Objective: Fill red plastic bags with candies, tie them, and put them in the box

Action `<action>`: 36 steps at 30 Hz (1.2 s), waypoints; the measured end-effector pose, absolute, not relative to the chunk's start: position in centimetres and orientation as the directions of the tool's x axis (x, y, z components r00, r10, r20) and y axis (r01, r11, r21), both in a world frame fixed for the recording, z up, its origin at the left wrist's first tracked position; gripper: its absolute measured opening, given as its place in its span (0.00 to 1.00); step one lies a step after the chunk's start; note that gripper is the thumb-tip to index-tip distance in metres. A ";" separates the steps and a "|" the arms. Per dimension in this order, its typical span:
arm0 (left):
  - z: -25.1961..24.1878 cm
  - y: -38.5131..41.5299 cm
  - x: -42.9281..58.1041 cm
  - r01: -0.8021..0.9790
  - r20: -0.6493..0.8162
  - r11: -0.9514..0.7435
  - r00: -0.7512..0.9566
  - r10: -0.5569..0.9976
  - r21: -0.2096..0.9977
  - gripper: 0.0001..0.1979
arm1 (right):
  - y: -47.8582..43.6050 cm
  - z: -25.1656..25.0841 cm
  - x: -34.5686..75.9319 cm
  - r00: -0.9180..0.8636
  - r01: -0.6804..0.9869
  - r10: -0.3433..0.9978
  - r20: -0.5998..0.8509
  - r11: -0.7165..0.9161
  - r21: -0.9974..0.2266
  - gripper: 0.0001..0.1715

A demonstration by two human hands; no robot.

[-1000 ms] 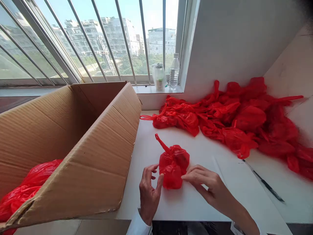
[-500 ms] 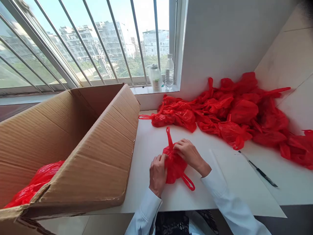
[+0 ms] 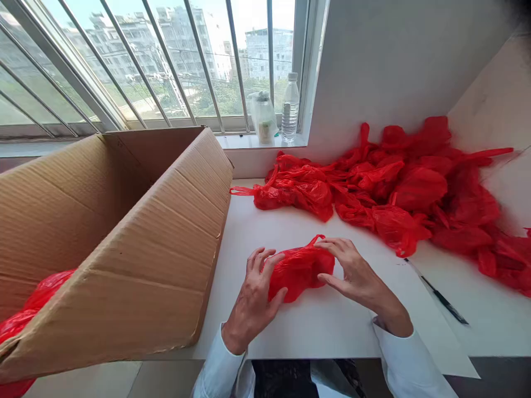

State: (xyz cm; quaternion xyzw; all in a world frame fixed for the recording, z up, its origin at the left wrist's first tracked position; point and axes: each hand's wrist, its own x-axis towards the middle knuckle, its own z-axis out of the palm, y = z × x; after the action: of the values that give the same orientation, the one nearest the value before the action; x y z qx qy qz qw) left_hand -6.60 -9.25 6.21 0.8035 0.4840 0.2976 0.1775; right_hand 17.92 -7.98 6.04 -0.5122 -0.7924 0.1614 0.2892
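Note:
A red plastic bag (image 3: 301, 273) lies bunched on the white tabletop, with a loop of its handle at the far edge. My left hand (image 3: 255, 293) rests against its left side, fingers spread and thumb apart. At the right end my right hand (image 3: 359, 271) curves around the bag, its thumb and fingers well apart. Both hands are open, with their fingertips at or touching the plastic. Whether anything is inside the bag I cannot tell.
A large open cardboard box (image 3: 174, 260) stands left, with red plastic (image 3: 35, 304) inside. Heaped red bags (image 3: 398, 188) line the wall at right. A pen (image 3: 446, 304) lies beside a white sheet (image 3: 415, 315). A water bottle (image 3: 290, 110) stands on the windowsill.
My hands have opened from their pinch on the bag and moved apart to its two sides. The bag has turned and now lies more sideways. The view has shifted slightly.

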 end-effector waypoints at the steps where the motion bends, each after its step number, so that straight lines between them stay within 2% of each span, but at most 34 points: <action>1: 6.3 -9.1 -5.9 0.663 0.312 -0.488 0.375 0.873 0.567 0.29 | -7.7 6.3 17.0 -0.307 0.708 0.905 0.295 0.424 -0.564 0.27; 5: 5.5 -7.5 -4.2 0.643 0.314 -0.449 0.321 0.894 0.621 0.19 | -6.0 6.2 13.6 -0.212 0.639 0.929 0.302 0.366 -0.676 0.14; 10: 5.3 -6.1 -5.3 0.491 0.342 -0.355 0.120 0.932 0.795 0.06 | -4.7 5.5 14.2 -0.006 0.529 0.946 0.324 0.278 -0.802 0.09; 12: 5.6 -5.6 -5.8 0.383 0.333 -0.302 -0.015 0.943 0.873 0.07 | -4.3 5.6 15.1 0.155 0.389 0.938 0.309 0.229 -0.892 0.08; 14: 5.9 -4.9 -6.1 0.258 0.303 -0.259 -0.149 0.941 0.931 0.09 | -3.9 5.8 15.9 0.304 0.146 0.923 0.236 0.199 -0.969 0.06; 17: 6.4 -3.7 -6.4 0.087 0.256 -0.241 -0.284 0.924 0.967 0.11 | -3.6 6.7 16.7 0.394 -0.129 0.910 0.130 0.195 -0.972 0.06; 21: 7.1 -3.5 -6.9 -0.041 0.243 -0.272 -0.340 0.909 0.961 0.10 | -4.2 7.9 17.2 0.407 -0.298 0.912 0.056 0.190 -0.936 0.09; 24: 7.2 -5.3 -7.0 -0.049 0.308 -0.360 -0.417 0.855 0.932 0.11 | -5.1 8.2 17.1 0.416 -0.266 0.908 0.053 0.177 -0.948 0.14; 26: 7.3 -7.3 -6.7 0.146 0.532 -0.531 -0.461 0.710 0.835 0.20 | -5.6 8.1 17.0 0.410 -0.144 0.907 0.094 0.166 -0.976 0.17; 27: 7.6 -8.4 -6.4 0.323 0.702 -0.627 -0.401 0.588 0.709 0.22 | -5.9 8.1 16.8 0.401 -0.065 0.908 0.121 0.160 -0.985 0.18; 28: 7.9 -9.3 -6.0 0.476 0.840 -0.695 -0.240 0.487 0.539 0.23 | -6.2 8.1 16.7 0.389 0.026 0.908 0.153 0.155 -0.988 0.18; 29: 8.3 -10.1 -5.5 0.574 0.912 -0.742 -0.021 0.410 0.347 0.21 | -6.5 8.3 16.5 0.373 0.128 0.908 0.189 0.152 -0.980 0.16; 30: 8.8 -10.5 -5.0 0.608 0.915 -0.775 0.190 0.356 0.175 0.18 | -6.8 8.5 16.3 0.352 0.232 0.908 0.229 0.152 -0.961 0.13; 31: 9.3 -10.6 -4.4 0.610 0.880 -0.790 0.340 0.332 0.062 0.16 | -7.1 8.8 16.1 0.325 0.327 0.907 0.267 0.157 -0.932 0.11; 32: 9.7 -10.4 -3.8 0.610 0.833 -0.792 0.439 0.338 0.000 0.14 | -7.4 9.1 16.0 0.294 0.403 0.908 0.298 0.165 -0.900 0.12; 34: 10.4 -9.4 -2.8 0.651 0.739 -0.758 0.528 0.418 -0.036 0.14 | -7.8 9.5 15.8 0.245 0.466 0.915 0.320 0.178 -0.867 0.17; 36: 10.5 -8.2 -2.4 0.707 0.638 -0.705 0.571 0.516 -0.062 0.13 | -7.8 9.5 15.9 0.225 0.408 0.934 0.277 0.168 -0.898 0.20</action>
State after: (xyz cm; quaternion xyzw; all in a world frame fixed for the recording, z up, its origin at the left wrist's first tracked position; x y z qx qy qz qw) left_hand -2.43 -8.19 10.49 0.8721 0.3507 0.3028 -0.1573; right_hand 15.89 -7.82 9.53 -0.5917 -0.5670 0.2570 0.5123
